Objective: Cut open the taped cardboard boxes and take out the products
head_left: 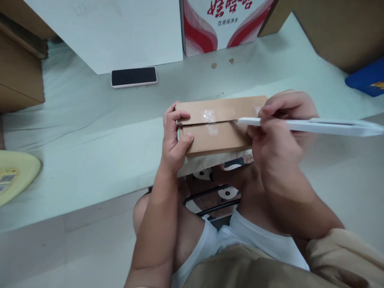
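A small brown cardboard box (pixel 225 138) sits near the table's front edge, with a seam running along its top. A strip of clear tape (pixel 209 116) crosses that seam. My left hand (pixel 177 140) is closed around the box's left end, thumb on top. In my right hand (pixel 279 128) I grip a slim white utility knife (pixel 318 125); its tip meets the seam right of the tape. The far end of the knife is blurred. My right-hand fingers hide the box's right end.
A phone (pixel 134 77) lies on the pale green tabletop (pixel 120 132) before a white box (pixel 135 32). Behind stands a red-and-white carton (pixel 222 24). Two cardboard scraps lie before it. A yellow object (pixel 18 172) is at left, a blue one (pixel 366 78) at right.
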Tool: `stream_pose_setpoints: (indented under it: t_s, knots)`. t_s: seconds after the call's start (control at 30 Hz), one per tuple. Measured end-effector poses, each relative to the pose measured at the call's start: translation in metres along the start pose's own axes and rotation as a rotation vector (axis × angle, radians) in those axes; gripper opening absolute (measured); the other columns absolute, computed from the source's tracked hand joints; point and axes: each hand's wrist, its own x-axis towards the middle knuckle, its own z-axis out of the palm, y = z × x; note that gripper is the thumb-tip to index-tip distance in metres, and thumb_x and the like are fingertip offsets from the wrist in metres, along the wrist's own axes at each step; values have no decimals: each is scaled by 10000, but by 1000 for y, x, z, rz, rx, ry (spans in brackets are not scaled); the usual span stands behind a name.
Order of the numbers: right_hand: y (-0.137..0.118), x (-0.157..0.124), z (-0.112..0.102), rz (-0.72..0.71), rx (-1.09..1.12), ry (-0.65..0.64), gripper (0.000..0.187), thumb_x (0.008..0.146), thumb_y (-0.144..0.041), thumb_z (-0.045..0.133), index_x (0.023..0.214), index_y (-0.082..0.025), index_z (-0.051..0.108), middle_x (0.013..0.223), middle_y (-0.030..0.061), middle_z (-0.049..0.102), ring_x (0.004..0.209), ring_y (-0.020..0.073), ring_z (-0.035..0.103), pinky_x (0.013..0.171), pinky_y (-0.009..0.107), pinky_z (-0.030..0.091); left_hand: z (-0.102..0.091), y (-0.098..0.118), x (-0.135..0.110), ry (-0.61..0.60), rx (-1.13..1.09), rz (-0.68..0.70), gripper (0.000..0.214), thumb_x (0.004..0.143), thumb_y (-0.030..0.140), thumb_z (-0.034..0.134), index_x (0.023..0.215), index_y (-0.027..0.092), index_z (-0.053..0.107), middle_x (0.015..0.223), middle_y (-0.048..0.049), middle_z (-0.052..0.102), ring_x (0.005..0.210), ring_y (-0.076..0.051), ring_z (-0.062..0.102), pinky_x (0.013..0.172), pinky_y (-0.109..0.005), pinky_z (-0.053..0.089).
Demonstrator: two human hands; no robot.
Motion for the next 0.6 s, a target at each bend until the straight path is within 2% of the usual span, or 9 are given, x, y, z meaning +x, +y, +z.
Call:
stream_pose_setpoints:
  t_s: [0.1,0.23,0.43,0.6]
  knots:
    - [-2,11,-17,-132,67,204,92,844,-386,544,813,-303,572,760,-3,485,572,124,495,391,239,380,0,1,0,6,-13,-14,452,842,670,571,1171,361,543,1376,-54,505,1437,-342,367,1206,-539,307]
    - [5,24,-47,-192,181,319,151,841,-392,521,750,-287,581,692,-18,439,466,78,409,362,205,322,1,-1,2,15,-37,-12,444,827,623,589,1173,349,540,1377,-49,509,1418,-335,383,1204,-512,315]
    - [43,28,-70,-84,102,294,147,846,-436,553,916,-307,552,699,-19,491,492,112,485,381,241,361,2,-4,5,45,-76,-23,433,747,516,609,1139,342,554,1361,-22,515,1362,-336,429,1175,-517,345]
    - [55,28,-74,-30,15,273,213,848,-501,542,934,-307,542,695,-4,482,559,157,526,438,295,414,2,-3,6,60,-93,-51,449,702,514,628,1110,338,568,1341,-20,534,1384,-341,418,1180,-514,332]
